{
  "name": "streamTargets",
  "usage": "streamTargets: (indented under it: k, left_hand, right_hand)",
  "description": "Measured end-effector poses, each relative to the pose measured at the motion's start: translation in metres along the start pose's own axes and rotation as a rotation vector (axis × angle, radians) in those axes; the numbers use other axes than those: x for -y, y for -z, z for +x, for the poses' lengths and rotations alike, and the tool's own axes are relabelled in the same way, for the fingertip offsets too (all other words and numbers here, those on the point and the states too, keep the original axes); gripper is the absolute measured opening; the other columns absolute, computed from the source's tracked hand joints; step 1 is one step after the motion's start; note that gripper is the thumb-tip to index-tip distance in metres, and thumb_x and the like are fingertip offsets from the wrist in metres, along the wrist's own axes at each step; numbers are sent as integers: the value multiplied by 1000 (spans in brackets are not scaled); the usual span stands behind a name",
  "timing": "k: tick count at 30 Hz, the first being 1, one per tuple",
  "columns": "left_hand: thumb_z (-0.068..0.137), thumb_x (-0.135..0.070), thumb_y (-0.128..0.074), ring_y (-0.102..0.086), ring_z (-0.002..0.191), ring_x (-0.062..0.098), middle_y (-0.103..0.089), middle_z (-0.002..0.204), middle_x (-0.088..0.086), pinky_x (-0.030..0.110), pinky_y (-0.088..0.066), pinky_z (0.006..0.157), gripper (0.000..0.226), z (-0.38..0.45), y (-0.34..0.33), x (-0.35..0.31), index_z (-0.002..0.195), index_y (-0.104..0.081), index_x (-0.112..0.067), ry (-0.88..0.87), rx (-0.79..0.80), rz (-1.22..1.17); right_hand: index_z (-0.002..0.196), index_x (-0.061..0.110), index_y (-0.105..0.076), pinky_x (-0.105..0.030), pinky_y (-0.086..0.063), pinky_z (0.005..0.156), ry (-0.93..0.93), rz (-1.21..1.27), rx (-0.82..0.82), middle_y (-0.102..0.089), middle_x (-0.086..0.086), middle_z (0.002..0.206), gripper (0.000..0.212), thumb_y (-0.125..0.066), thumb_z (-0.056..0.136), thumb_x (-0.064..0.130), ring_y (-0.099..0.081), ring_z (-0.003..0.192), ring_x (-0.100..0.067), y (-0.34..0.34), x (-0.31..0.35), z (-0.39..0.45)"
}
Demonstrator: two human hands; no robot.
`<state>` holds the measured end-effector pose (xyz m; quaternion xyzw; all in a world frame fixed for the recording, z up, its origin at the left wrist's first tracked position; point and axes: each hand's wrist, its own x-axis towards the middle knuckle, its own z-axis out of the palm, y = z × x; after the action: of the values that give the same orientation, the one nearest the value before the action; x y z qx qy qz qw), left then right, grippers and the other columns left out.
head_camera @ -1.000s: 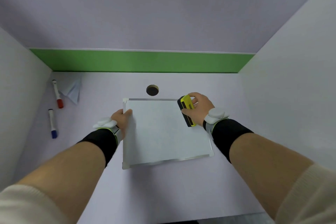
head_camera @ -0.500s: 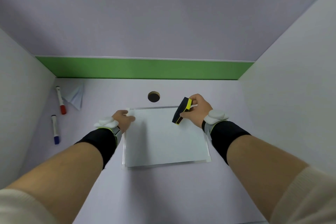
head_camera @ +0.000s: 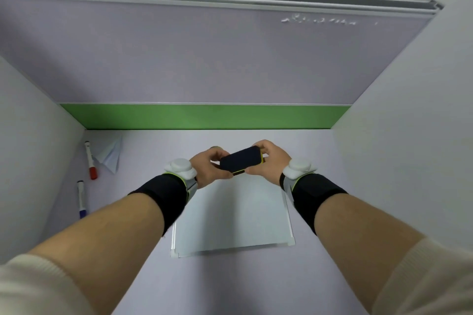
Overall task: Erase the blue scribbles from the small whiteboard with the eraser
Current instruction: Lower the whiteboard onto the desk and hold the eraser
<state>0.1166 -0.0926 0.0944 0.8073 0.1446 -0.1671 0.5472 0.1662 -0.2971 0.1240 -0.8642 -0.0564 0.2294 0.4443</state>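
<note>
Whiteboard [head_camera: 235, 217], one, lies flat and clean nearest; its far edge is hidden behind both hands. Left hand [head_camera: 208, 167] and right hand [head_camera: 268, 162] together pinch one eraser [head_camera: 242, 161] above it. Two markers [head_camera: 90, 160] lie far left.

No readable text, label, brand or number anywhere. Whiteboard [head_camera: 238, 215] surface blank. Eraser [head_camera: 240, 161] shows plain dark face, yellow edge, no marking legible. Red-capped marker [head_camera: 90, 161] and blue-capped marker [head_camera: 82, 199]: barrels too small to read. White specks on back partition [head_camera: 317, 20]: not letters.
</note>
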Motion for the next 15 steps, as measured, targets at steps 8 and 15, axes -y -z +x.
streamTargets:
  k: [8,15]
  left_hand:
    - [67,-15,-81,-65,75,17,-54,106,0,5,-43,56,41,26,-29,-14,102,-61,-21,-116,30,283]
    - [68,-27,-80,-59,95,13,-52,111,-5,16,-46,70,49,44,-51,9,112,-59,-25,-89,39,369]
  right_hand:
    - [99,22,-66,-36,-49,85,117,-517,93,-58,-2,105,30,-71,69,20,-50,99,-25,17,-16,16]
    - [102,23,-65,-35,-49,85,65,-562,148,-57,-3,105,30,-66,72,19,-50,101,-25,1,-59,37]
